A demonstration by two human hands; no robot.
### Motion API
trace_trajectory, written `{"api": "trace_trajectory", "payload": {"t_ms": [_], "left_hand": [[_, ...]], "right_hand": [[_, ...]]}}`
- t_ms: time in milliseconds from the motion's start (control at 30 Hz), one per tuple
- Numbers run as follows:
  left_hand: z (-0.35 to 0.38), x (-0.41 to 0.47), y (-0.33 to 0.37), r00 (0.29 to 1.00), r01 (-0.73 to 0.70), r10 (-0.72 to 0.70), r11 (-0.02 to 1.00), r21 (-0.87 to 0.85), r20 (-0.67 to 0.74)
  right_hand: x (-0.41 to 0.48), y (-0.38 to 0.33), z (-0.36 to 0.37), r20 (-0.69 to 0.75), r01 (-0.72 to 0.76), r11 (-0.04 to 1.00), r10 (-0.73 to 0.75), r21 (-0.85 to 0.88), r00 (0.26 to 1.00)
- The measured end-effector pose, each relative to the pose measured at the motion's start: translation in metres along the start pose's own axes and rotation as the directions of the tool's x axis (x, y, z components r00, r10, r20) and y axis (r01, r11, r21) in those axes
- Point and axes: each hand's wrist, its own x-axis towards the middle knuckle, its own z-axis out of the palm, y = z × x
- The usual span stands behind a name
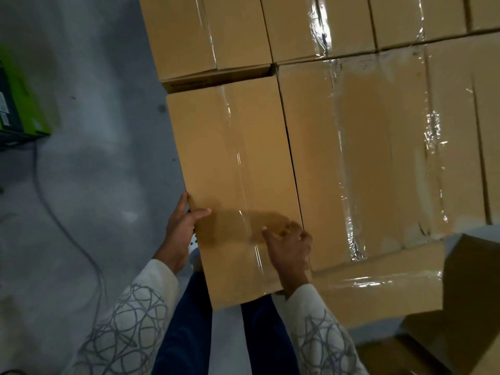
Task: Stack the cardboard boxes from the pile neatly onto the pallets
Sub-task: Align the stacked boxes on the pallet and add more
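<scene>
my hands are both on the long cardboard box [238, 185] in front of me, one at each side of its near end. my left hand [180, 226] is clamped on the box's left edge, fingers curled down the side and the thumb laid flat over the top. my right hand [290, 247] rests on top near the right edge, fingers bent and pressing into the cardboard; how far they wrap over that edge i cannot tell.

far left of the box, a green case [19, 104] sits on the grey floor [94, 158], and a thin cable [54, 212] trails across the floor between the case and the box. my patterned white sleeves [135, 315] and dark blue trousers [189, 320] show just below the box's near end.

the box itself lies lengthwise away from me, clear tape running down its middle seam. its far end meets a row of stacked boxes [216, 36] that sit a little higher. its right side lies close beside a wider box [378, 158] wrapped in shiny crinkled tape, with only a narrow dark gap between them. to the right of that and nearer to me, another brown carton [473, 293] stands at an angle in shadow.
</scene>
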Motion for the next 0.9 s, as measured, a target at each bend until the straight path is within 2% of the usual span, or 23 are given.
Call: {"api": "trace_trajectory", "payload": {"t_ms": [67,100,167,233,333,433,633,900], "left_hand": [[0.003,-0.003,0.003,1.000,-0.005,0.006,1.000,-0.020,0.007],[0.004,-0.002,0.004,1.000,-0.009,0.009,1.000,-0.021,0.007],[0.004,0.001,0.003,1.000,-0.013,0.013,1.000,-0.026,0.017],[0.003,0.002,0.003,0.999,-0.032,0.032,0.999,-0.006,0.032],[0.003,0.003,0.001,0.998,-0.056,0.056,0.998,-0.001,0.038],[0.007,0.001,0.002,0.998,-0.051,0.051,0.999,-0.014,0.040],[0.013,0.000,0.003,0.999,-0.051,0.051,0.998,-0.038,0.016],[0.014,0.004,0.001,0.997,-0.079,0.079,0.997,-0.015,0.013]], "right_hand": [[-0.011,0.023,0.003,-0.011,-0.245,0.962,0.248,0.122,0.969],[-0.015,0.033,0.006,0.029,-0.359,0.910,0.361,0.208,0.932],[-0.022,0.048,0.012,0.157,-0.483,0.802,0.458,0.352,0.875],[-0.026,0.055,0.015,0.200,-0.482,0.780,0.439,0.400,0.876],[-0.024,0.058,0.019,0.152,-0.459,0.785,0.437,0.416,0.886],[-0.019,0.057,0.021,0.144,-0.502,0.700,0.505,0.508,0.851],[0.005,0.074,0.031,0.262,-0.558,0.550,0.525,0.621,0.810],[-0.004,0.071,0.018,0.290,-0.528,0.496,0.479,0.690,0.828]]}}
